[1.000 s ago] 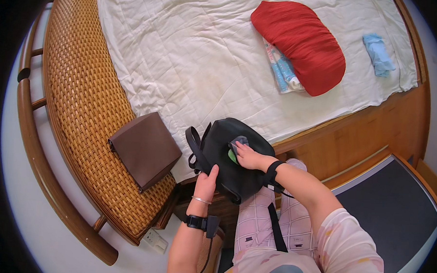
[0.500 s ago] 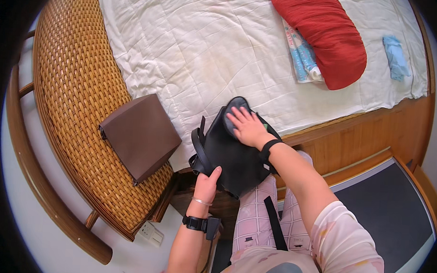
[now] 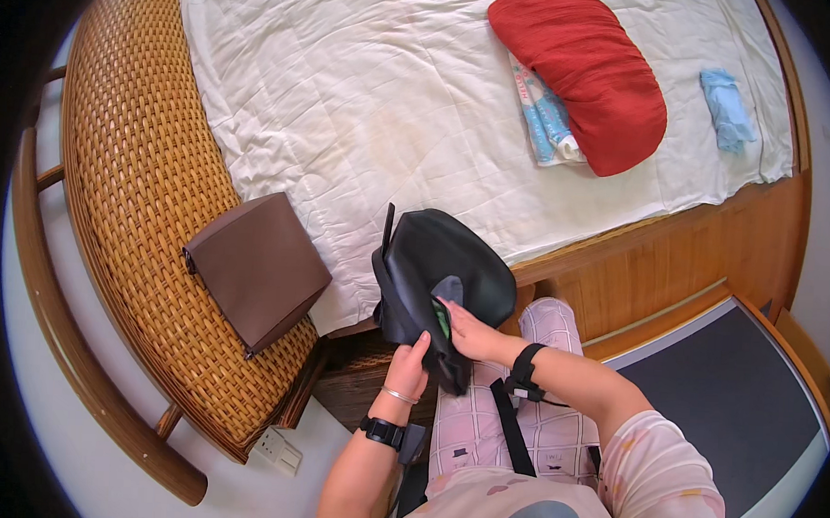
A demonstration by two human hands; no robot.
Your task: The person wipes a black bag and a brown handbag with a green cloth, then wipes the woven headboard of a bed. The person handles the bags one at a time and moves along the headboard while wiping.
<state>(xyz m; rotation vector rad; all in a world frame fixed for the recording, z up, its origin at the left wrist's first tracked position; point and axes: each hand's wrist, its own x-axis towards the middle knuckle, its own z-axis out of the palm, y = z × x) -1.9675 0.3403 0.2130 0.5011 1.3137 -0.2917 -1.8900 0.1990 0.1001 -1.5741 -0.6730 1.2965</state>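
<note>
A soft black bag (image 3: 461,256) with a strap rests against the bed edge and my legs, folded partway over on itself. At its near left side, my left hand (image 3: 408,370) is closed on the bag's edge, thumb on top. My right hand (image 3: 478,338) holds the lip of the bag's opening, its fingertips partly hidden there. Between the hands something green (image 3: 444,319) shows in the opening, too covered to name. A bit of grey lining (image 3: 449,288) shows just beyond my right fingers.
On the woven rattan surface (image 3: 142,136) at left lies a brown boxy bag (image 3: 262,271). The white-covered bed (image 3: 367,90) bears a red cushion (image 3: 589,81), a blue-and-white printed package (image 3: 543,116) under it and a light-blue cloth (image 3: 727,111). A dark flat panel (image 3: 724,393) lies lower right.
My right hand has come down from the grey flap to the bag's opening, and the bag has folded over toward me. Green now shows more inside it. My left hand keeps its hold.
</note>
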